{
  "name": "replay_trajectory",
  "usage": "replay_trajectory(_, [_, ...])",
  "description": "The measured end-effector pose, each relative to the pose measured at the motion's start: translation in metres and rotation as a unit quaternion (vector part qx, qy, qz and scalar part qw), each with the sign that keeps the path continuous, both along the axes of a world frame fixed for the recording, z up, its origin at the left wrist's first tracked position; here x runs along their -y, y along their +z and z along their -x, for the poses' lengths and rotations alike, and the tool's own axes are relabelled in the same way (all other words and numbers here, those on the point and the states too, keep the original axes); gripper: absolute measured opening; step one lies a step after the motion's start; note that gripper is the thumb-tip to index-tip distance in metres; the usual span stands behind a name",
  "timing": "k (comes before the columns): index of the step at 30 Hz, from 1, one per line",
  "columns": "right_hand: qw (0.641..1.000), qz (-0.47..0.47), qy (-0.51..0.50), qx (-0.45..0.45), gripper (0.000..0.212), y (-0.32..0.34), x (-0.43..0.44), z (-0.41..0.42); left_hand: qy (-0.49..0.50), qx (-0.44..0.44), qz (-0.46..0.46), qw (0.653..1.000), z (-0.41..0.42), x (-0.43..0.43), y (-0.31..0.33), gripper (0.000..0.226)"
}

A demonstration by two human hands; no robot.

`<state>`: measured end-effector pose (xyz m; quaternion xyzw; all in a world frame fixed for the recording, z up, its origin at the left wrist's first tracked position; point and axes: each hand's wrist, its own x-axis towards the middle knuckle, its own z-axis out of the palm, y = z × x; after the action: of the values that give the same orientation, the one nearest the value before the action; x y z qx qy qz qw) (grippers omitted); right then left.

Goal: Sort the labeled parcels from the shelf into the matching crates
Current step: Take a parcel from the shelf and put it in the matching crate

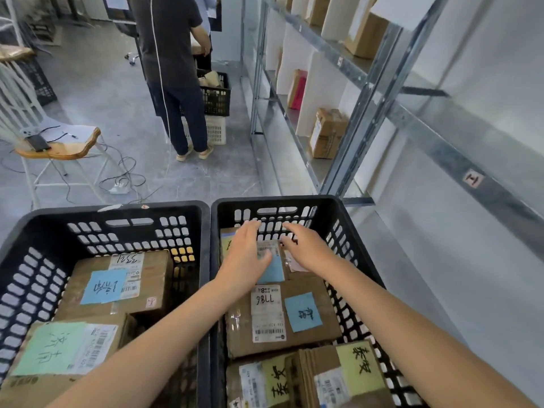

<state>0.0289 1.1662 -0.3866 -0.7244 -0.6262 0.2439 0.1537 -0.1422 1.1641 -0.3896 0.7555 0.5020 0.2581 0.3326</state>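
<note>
Two black crates stand side by side below me, the left crate (117, 212) and the right crate (335, 207). Both hold several cardboard parcels with coloured handwritten labels. My left hand (245, 254) and my right hand (306, 250) reach into the far end of the right crate, fingers extended, over a parcel with a blue label (272, 267). The left hand lies flat on that parcel; the right hand hovers beside it, and I cannot tell whether it touches. A parcel marked 7786 (282, 315) lies nearer to me. On the shelf (297, 136) at right stands a cardboard parcel (326, 134).
A person (173, 69) stands ahead beside a black basket (216, 95) stacked on a white one. A wooden stool (61, 148) with a phone and floor cables are at left. White dividers and more parcels fill the shelf bays.
</note>
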Motion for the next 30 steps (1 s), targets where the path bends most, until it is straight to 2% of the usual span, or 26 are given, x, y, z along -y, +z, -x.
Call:
replay_trajectory(9, [0.994,-0.092,-0.006,0.062,0.048,0.056,0.07,-0.022,-0.062,-0.04,-0.089,0.993,-0.011,0.025,0.036,0.072])
replay_trajectory(13, [0.99,-0.115,-0.029,0.072,0.056,0.071,0.115,-0.03,-0.086,-0.045,-0.113,0.989,-0.02,0.053,0.052,0.073])
replay_trajectory(17, [0.989,-0.114,-0.028,0.087,0.058,0.076,0.173,-0.041,-0.098,-0.051,-0.146,0.983,-0.033,0.099,0.065,0.069])
replay_trajectory(23, [0.982,-0.165,-0.036,0.08,0.053,0.081,0.258,-0.056,-0.113,-0.032,-0.139,0.983,-0.056,0.187,0.078,0.068])
replay_trajectory(30, [0.981,-0.177,-0.033,0.07,0.054,0.06,0.336,-0.056,-0.141,-0.079,-0.141,0.977,-0.068,0.272,0.058,0.066])
